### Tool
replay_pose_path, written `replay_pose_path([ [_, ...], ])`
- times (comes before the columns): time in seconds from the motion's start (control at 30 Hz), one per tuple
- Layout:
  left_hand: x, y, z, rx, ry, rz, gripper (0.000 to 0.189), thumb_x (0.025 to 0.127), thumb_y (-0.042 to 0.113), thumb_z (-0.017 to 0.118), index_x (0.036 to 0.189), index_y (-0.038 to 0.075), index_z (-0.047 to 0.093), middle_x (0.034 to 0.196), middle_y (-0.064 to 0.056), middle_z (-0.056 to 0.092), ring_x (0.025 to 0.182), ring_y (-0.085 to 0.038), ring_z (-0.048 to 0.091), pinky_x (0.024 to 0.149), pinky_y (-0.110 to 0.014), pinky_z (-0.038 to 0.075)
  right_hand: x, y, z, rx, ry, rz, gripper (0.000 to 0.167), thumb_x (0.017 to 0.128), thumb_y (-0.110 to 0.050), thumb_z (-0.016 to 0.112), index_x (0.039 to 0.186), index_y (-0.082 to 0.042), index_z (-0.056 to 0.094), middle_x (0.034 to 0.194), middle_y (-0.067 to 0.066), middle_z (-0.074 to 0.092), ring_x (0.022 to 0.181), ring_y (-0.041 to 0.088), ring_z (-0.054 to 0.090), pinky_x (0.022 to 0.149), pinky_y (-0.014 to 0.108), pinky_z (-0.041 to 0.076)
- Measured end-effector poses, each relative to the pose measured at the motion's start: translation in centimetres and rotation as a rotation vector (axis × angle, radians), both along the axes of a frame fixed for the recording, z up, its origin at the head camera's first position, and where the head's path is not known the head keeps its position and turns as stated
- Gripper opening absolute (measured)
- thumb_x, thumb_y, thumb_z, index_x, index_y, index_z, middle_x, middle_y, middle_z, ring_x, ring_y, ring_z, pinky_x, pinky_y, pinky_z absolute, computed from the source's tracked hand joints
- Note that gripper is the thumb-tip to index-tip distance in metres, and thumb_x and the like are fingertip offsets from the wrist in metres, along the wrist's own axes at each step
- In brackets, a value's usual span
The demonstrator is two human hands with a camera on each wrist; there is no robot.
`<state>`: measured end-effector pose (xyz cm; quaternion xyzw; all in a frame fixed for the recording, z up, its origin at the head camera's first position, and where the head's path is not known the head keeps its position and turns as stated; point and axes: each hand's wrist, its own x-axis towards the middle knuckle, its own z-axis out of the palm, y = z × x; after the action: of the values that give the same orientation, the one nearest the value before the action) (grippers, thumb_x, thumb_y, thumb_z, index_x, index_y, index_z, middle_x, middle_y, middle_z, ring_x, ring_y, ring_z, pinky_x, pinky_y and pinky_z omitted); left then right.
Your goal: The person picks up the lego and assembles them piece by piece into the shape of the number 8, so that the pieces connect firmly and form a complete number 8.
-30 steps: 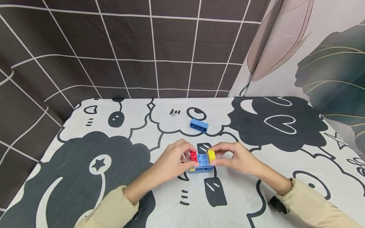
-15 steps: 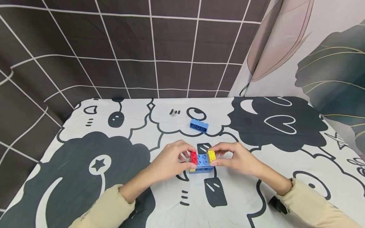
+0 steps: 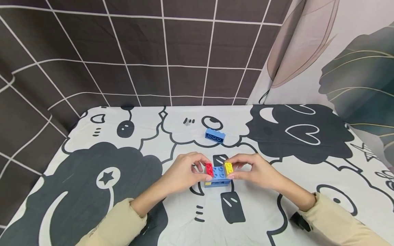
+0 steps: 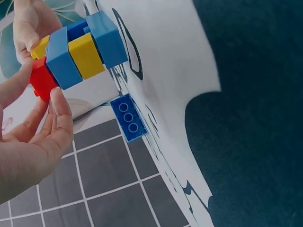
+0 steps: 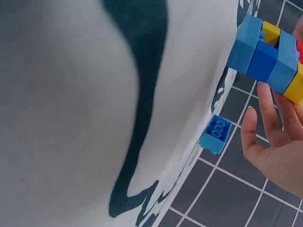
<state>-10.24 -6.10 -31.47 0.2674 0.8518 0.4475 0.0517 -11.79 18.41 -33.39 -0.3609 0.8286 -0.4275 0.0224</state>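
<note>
A small stack of toy building bricks stands on the patterned cloth in front of me. Its upper blue brick (image 3: 219, 173) carries a red brick (image 3: 209, 169) at the left end and a yellow brick (image 3: 228, 168) at the right end. Below, a middle yellow brick (image 4: 86, 56) and a middle dark blue brick (image 5: 262, 61) sit side by side above a bottom blue brick (image 4: 108, 40). My left hand (image 3: 186, 172) pinches the red brick between thumb and fingers. On the other side, my right hand (image 3: 255, 169) pinches the yellow top brick.
Behind the stack, a loose blue brick (image 3: 214, 135) lies on its side, its hollow underside facing me. The black-and-white cloth (image 3: 184, 222) covers the surface up to a dark grid-patterned curtain (image 3: 138, 51) at the back. A leaf-print curtain (image 3: 363, 75) hangs at right.
My left hand has shifted slightly left and down, its thumb drawing back a little along the red brick. The right hand and the stack stay where they were.
</note>
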Motion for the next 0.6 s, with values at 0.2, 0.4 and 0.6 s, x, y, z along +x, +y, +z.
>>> replay_pose_path([
  [0.2,0.02,-0.11,-0.10,0.007,-0.019,0.011,0.025,0.072,0.011,0.078,0.094,0.007,0.066,0.084,0.002,0.060,0.069,-0.013,0.055,0.057,-0.022,0.046,0.14,-0.18,0.17,-0.001,-0.003,-0.007,0.030,0.072,-0.012,0.077,0.100,-0.005,0.067,0.090,-0.002,0.066,0.075,0.015,0.057,0.070,0.026,0.048],
  [0.4,-0.13,-0.31,-0.29,0.016,-0.031,-0.002,0.027,0.071,0.013,0.079,0.094,0.007,0.067,0.086,0.002,0.062,0.069,-0.010,0.055,0.058,-0.022,0.046,0.27,-0.29,0.37,-0.001,-0.012,-0.015,0.030,0.072,-0.011,0.077,0.100,-0.004,0.067,0.089,-0.003,0.065,0.074,0.014,0.058,0.069,0.026,0.049],
  [0.6,-0.09,-0.29,-0.12,0.007,-0.046,0.005,0.028,0.071,0.014,0.079,0.095,0.008,0.067,0.087,0.002,0.062,0.070,-0.010,0.055,0.057,-0.022,0.046,0.22,-0.22,0.46,0.003,-0.020,-0.007,0.030,0.073,-0.013,0.076,0.100,-0.005,0.066,0.088,-0.004,0.065,0.074,0.012,0.057,0.069,0.027,0.049],
])
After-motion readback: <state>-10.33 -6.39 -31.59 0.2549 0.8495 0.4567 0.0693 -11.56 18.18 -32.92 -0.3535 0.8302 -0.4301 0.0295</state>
